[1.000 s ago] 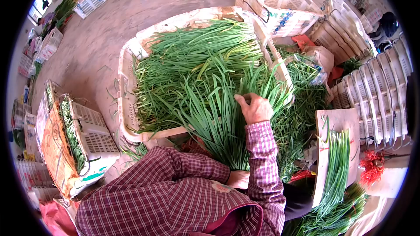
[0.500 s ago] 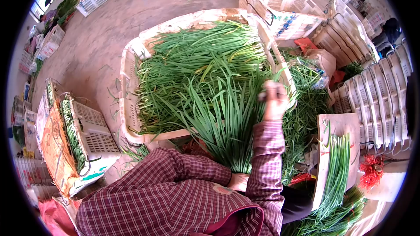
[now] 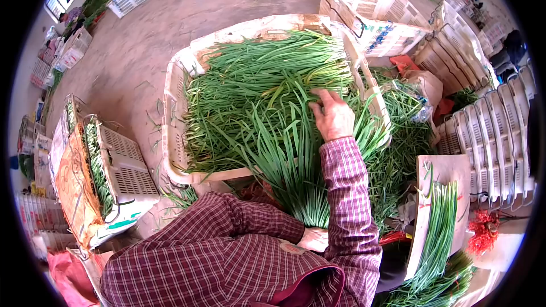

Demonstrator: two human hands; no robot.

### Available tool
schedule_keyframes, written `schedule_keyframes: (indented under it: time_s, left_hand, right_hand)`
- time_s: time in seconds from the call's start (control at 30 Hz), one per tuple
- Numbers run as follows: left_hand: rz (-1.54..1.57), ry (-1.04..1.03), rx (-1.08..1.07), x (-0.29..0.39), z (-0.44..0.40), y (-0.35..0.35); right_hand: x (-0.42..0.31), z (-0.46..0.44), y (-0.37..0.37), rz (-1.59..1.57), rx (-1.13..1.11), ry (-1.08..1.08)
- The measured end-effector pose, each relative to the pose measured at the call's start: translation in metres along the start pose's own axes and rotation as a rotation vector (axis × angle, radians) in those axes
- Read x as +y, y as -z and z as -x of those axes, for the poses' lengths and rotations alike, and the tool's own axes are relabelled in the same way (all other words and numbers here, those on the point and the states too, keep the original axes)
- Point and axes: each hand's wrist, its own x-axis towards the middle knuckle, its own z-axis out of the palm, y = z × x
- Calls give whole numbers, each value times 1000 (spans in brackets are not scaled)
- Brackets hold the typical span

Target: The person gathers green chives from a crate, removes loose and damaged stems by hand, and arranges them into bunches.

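Note:
My left hand [image 3: 314,240] is closed around the pale stem ends of a bunch of garlic chives [image 3: 296,159], low in front of my body. The leaves fan up and away over the near rim of a white plastic crate [image 3: 173,119]. Over the right side of that bunch is my right hand [image 3: 334,118], its fingers apart and slightly bent near the leaf tips. I cannot tell whether the fingertips touch the leaves. More chives [image 3: 273,59] lie in layers inside the crate.
Loose leaves [image 3: 406,153] are heaped right of the crate. A board [image 3: 424,193] at the right carries chives [image 3: 438,227], near red ties [image 3: 483,230]. Stacked crates [image 3: 489,136] stand beyond. Another crate [image 3: 125,162] is at the left, and a further crate [image 3: 392,37] stands behind.
My right hand has moved left and up from the crate's right edge to above the leaves, and its fingers have opened. My left hand keeps its hold on the bunch. The view has shifted slightly.

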Motion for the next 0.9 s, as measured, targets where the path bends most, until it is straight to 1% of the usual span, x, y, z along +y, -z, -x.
schedule_keyframes:
  time_s: [0.03,0.07,0.1,0.13,0.17,0.2,0.23,0.3,0.37,0.4,0.43,0.5,0.53,0.57,0.63,0.67,0.7,0.73,0.77,0.8,0.83,0.87,0.9]
  left_hand:
    - [-18,17,-121,2,3,-9]
    - [136,54,-341,-1,-4,14]
    - [292,90,-560,-2,-9,32]
    - [357,124,-551,-3,-9,33]
    - [359,126,-552,-5,-15,48]
    - [399,119,-645,-8,-27,74]
    - [439,110,-739,-9,-33,87]
    - [372,94,-637,-6,-21,64]
    - [200,4,-81,-1,-1,21]
    - [87,-7,-240,0,-3,24]
    - [49,-22,-358,1,-8,33]
    - [41,5,-476,1,-10,30]
    - [-22,-30,-583,3,-13,28]
    - [-23,-31,-584,0,-10,30]
    - [23,-113,16,-6,-9,37]
    - [39,-49,-306,-2,-8,23]
    - [78,-38,-513,-5,-27,51]
    - [102,-27,-422,-5,-30,56]
    - [126,-17,-335,-6,-33,59]
    - [172,11,-306,-7,-39,59]
    - [218,40,-278,-7,-54,75]
    - [251,8,-121,-7,-70,91]
    - [367,95,-252,-7,-101,120]
  right_hand:
    - [-2,-2,-1,73,-17,64]
    - [-2,-3,-3,147,-34,127]
    - [-2,-4,-4,143,-35,125]
    - [0,-4,-5,129,-2,141]
    - [1,-3,-5,115,31,156]
    - [2,-3,-1,68,24,95]
    - [4,-5,0,-11,77,31]
    - [11,-3,21,14,248,42]
    - [30,-3,47,-48,387,5]
    - [36,-2,64,-130,428,-52]
    - [39,1,80,-211,472,-113]
    - [39,14,108,-421,510,-162]
    - [40,25,124,-268,448,-186]
    - [42,40,137,-117,298,-303]
    - [53,86,148,48,229,-278]
    - [59,105,154,81,257,-286]
    - [65,123,156,112,282,-296]
    - [77,139,160,112,318,-275]
    - [87,162,169,-13,298,-400]
    - [89,179,178,11,292,-437]
    - [95,196,189,34,287,-474]
    - [107,215,196,-62,301,-505]
    - [105,223,204,-58,325,-515]
